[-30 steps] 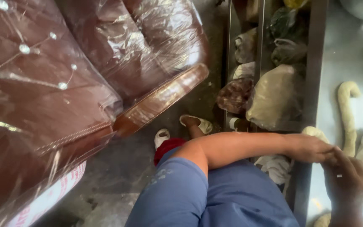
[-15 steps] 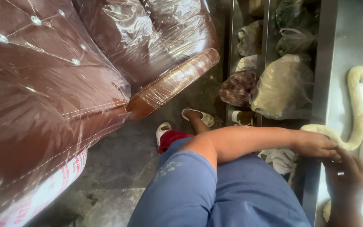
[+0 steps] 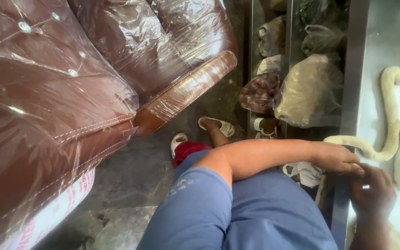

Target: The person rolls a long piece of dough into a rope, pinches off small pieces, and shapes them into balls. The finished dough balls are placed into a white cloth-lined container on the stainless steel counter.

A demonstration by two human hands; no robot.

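Both hands meet at four o'clock on the steel tabletop [image 3: 371,55]: left hand [image 3: 336,158] and right hand [image 3: 372,192] pinch the long pale dough rope [image 3: 387,115]. Pull evenly, gently, keeping thickness uniform.

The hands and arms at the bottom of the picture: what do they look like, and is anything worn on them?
Both hands, left and right, are bare, with no gloves or rings visible. The left arm is bare up to a short blue sleeve with faint pale marks.
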